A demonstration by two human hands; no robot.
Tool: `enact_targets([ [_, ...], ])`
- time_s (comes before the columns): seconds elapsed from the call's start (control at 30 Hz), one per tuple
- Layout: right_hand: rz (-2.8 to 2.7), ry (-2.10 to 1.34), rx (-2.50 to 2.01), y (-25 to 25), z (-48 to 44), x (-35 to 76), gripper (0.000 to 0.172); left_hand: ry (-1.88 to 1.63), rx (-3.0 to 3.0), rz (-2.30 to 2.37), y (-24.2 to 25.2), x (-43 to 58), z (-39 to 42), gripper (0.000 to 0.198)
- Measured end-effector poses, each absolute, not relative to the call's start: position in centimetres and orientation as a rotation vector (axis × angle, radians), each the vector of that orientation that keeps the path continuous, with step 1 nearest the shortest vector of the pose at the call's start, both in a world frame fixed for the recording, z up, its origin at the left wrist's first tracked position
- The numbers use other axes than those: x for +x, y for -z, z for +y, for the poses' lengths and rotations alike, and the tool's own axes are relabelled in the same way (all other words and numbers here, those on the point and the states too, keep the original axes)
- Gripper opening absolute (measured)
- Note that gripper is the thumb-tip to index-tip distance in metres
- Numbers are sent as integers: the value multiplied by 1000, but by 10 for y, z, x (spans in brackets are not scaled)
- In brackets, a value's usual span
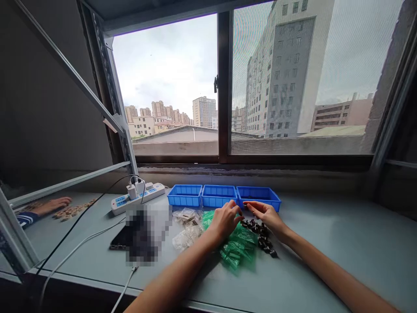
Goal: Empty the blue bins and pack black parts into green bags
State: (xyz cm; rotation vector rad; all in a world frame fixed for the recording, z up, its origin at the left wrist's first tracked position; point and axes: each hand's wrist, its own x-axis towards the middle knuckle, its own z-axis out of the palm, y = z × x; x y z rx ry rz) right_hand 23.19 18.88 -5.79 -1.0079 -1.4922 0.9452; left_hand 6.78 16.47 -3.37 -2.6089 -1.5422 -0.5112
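My left hand (225, 219) is over the green plastic bags (239, 245), its fingers bent and close together; anything between them is too small to tell. Just right of it, my right hand (264, 214) pinches a small dark piece (245, 205) between thumb and fingertips, in front of the right blue bin (263, 194). Below my right hand lies a pile of small dark parts (265, 243). Clear plastic bags (188, 232) with small pieces lie left of the green ones. The middle blue bin (219, 196) and left blue bin (184, 195) stand behind.
A white power strip (138, 198) with plugs and cables stands at the back left. A dark phone-like device (119, 239), partly pixelated, lies in front. Beyond the metal shelf post, another person's hand (54, 205) rests near small brown pieces (73, 211).
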Motion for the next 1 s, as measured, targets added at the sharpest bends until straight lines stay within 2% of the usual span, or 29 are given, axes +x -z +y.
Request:
enact_targets([
  [0.1,-1362,-886,-1063,59,195,237,56,447,-2639,-1552,35,66,168,12],
  [0.4,-1120,-633,-1211,57,198,253,63,505,-2631,-1506,41,65,172,23],
  [0.77,-1280,-489,-1292,68,206,265,46,480,-2627,-1556,31,66,163,9],
  [0.9,-1351,-456,-1301,67,206,264,46,500,-2615,-1565,31,68,162,12],
  [1.0,-1355,-553,-1305,63,204,261,50,505,-2612,-1566,33,68,164,12],
])
